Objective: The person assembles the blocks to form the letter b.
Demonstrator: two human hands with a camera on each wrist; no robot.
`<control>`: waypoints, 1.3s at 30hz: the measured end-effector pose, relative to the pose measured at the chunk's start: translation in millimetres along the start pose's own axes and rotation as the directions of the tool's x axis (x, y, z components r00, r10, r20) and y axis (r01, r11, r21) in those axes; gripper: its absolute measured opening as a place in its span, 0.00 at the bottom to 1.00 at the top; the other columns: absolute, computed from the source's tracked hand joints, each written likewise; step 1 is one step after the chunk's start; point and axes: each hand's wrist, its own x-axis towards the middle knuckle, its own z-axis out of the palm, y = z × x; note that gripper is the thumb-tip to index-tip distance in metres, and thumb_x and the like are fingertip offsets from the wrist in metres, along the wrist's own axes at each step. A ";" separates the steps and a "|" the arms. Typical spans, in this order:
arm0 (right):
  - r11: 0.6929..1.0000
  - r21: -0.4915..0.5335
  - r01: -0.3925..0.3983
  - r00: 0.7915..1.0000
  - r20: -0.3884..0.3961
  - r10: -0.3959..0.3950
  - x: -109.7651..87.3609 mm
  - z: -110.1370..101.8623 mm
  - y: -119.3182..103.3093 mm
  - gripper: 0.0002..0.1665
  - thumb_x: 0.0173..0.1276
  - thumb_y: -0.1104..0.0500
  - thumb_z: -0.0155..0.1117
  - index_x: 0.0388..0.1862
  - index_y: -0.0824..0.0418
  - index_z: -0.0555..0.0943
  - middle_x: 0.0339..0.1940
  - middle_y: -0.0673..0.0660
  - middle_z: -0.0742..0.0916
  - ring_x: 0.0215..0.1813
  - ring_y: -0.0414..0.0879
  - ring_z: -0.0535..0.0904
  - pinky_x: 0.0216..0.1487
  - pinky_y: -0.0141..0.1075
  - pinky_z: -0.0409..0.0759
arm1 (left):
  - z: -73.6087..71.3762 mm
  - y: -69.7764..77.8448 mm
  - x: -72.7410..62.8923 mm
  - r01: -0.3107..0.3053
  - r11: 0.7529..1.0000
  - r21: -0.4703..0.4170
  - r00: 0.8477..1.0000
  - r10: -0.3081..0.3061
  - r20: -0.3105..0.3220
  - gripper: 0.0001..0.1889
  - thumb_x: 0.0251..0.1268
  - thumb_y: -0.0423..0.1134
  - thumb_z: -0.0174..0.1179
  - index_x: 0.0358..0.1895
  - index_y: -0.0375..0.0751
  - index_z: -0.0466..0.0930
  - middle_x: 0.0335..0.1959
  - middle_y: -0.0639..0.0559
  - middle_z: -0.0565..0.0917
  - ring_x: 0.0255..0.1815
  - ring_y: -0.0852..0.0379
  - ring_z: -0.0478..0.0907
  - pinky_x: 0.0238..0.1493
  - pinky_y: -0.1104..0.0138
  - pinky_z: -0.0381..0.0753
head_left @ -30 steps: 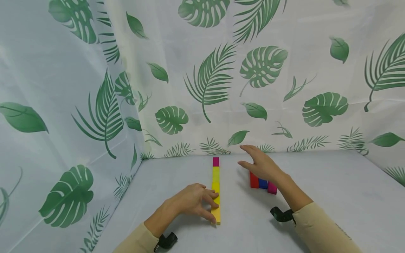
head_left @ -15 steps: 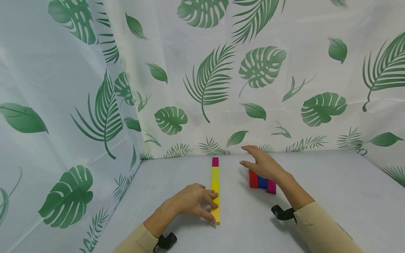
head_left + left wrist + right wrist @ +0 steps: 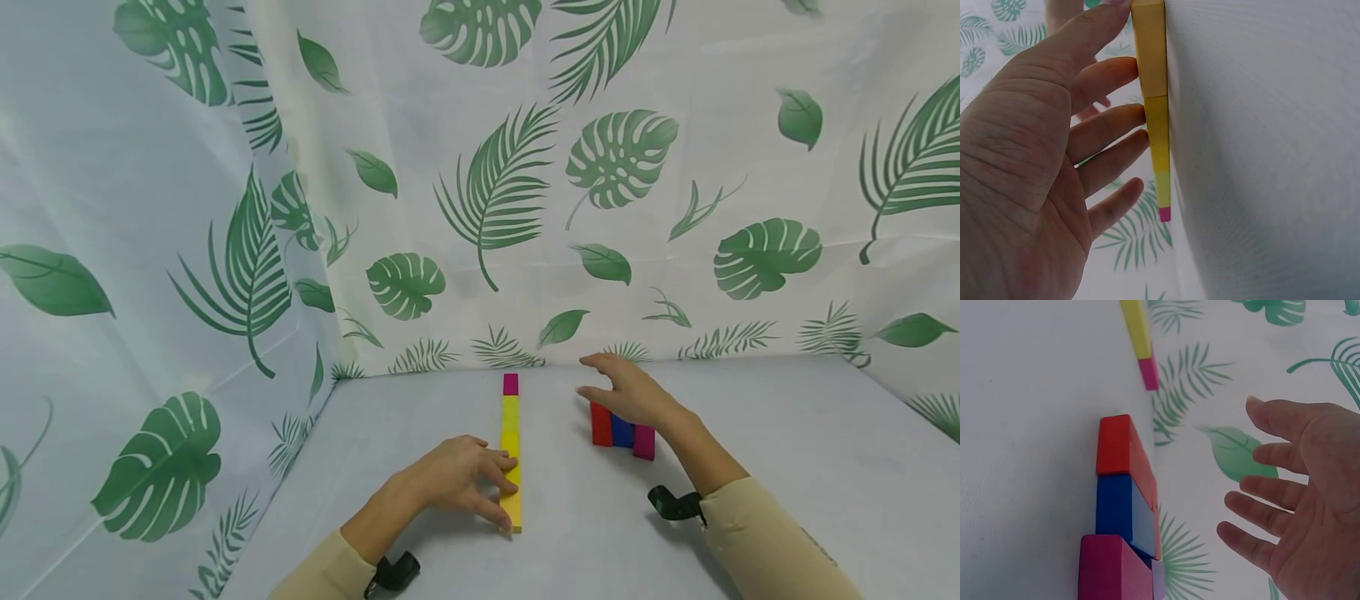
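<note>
A straight row of blocks runs away from me in the head view: an amber-yellow block (image 3: 513,510) nearest, then a yellow block (image 3: 510,442), a lime-yellow block (image 3: 510,412) and a magenta block (image 3: 511,384) at the far end. My left hand (image 3: 461,475) rests its thumb and some fingertips on the nearer blocks, fingers spread. To the right stand a red block (image 3: 601,427), a blue block (image 3: 622,432) and another magenta block (image 3: 643,443), side by side. My right hand (image 3: 633,396) hovers above them, fingers extended, holding nothing.
In the right wrist view, part of a lavender block (image 3: 1159,578) shows behind the front ones. A pale cloth covers the table (image 3: 570,533). Leaf-printed curtains (image 3: 525,208) hang behind it and at the left.
My right hand has shifted slightly right and down over the right-hand blocks. The left hand and the row of blocks stay as they were.
</note>
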 end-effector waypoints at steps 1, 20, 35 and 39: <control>1.000 0.001 -0.004 1.000 0.003 0.004 -0.2 0.5 1.2 0.38 0.77 0.45 0.64 0.78 0.61 0.70 0.77 0.69 0.73 0.74 0.68 0.72 0.71 0.68 0.71 | 0.0 -0.2 0.0 0.000 1.000 -0.003 1.000 0.000 0.000 0.27 0.52 0.71 0.73 0.52 0.63 0.91 0.65 0.58 0.83 0.69 0.66 0.78 0.73 0.59 0.75; 0.999 0.012 -0.052 0.997 0.057 0.051 -0.5 8.6 21.9 0.33 0.77 0.49 0.64 0.73 0.65 0.74 0.71 0.70 0.78 0.71 0.69 0.74 0.68 0.66 0.74 | -1.2 1.4 -0.4 0.000 1.000 -0.012 1.000 0.000 0.011 0.27 0.52 0.70 0.72 0.52 0.62 0.92 0.65 0.57 0.83 0.70 0.66 0.77 0.74 0.58 0.74; 0.998 0.018 -0.054 0.996 0.073 0.053 -1.6 9.8 30.8 0.26 0.75 0.59 0.65 0.68 0.69 0.78 0.65 0.71 0.82 0.67 0.70 0.77 0.66 0.65 0.77 | -1.0 1.7 0.4 0.030 0.999 -0.030 0.999 -0.029 0.027 0.28 0.53 0.71 0.71 0.53 0.63 0.91 0.66 0.58 0.83 0.70 0.67 0.77 0.75 0.61 0.74; 0.998 0.007 -0.054 0.995 0.080 0.054 -0.9 12.1 34.3 0.24 0.74 0.62 0.66 0.66 0.69 0.79 0.63 0.71 0.84 0.66 0.69 0.78 0.66 0.63 0.78 | -1.2 2.1 0.3 0.031 0.999 -0.031 0.999 -0.031 0.028 0.27 0.53 0.71 0.71 0.53 0.63 0.91 0.66 0.58 0.83 0.70 0.67 0.77 0.75 0.60 0.74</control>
